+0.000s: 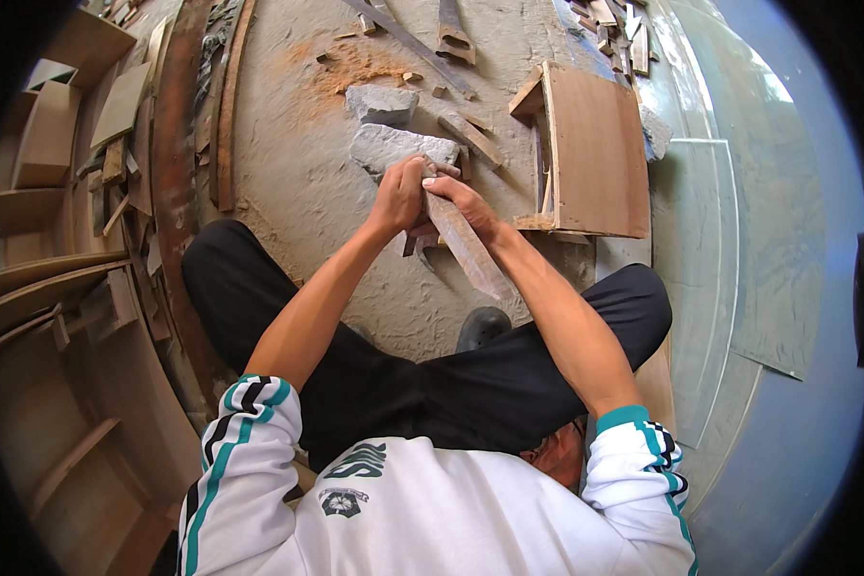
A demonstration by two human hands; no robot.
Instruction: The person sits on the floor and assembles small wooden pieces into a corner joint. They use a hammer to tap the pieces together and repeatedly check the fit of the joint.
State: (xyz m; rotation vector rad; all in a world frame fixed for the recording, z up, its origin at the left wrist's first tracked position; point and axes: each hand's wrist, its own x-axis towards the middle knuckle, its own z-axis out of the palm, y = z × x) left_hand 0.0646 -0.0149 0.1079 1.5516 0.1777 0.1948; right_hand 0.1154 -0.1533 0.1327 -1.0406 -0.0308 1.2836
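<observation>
Wooden strip: gripped, slanting back toward my lap | left hand and right hand: together, fingers clamped on its far end, near the grey stone | forearms: stretched forward, converging between my spread knees

White, teal and black amid dusty browns

From my remote seat I pick out a long strip in pale tan, streaked with whitish grey. The nearer stone reads light grey, the farther stone a slightly bluer grey. I see the floor in mottled beige-grey, with orange sawdust tinting one patch. The wooden box shows me a warm reddish brown. The trousers are plain black. On the white shirt, teal and black stripes line the sleeves, and I make out a dark green print. The glass sheets look greenish grey.
</observation>
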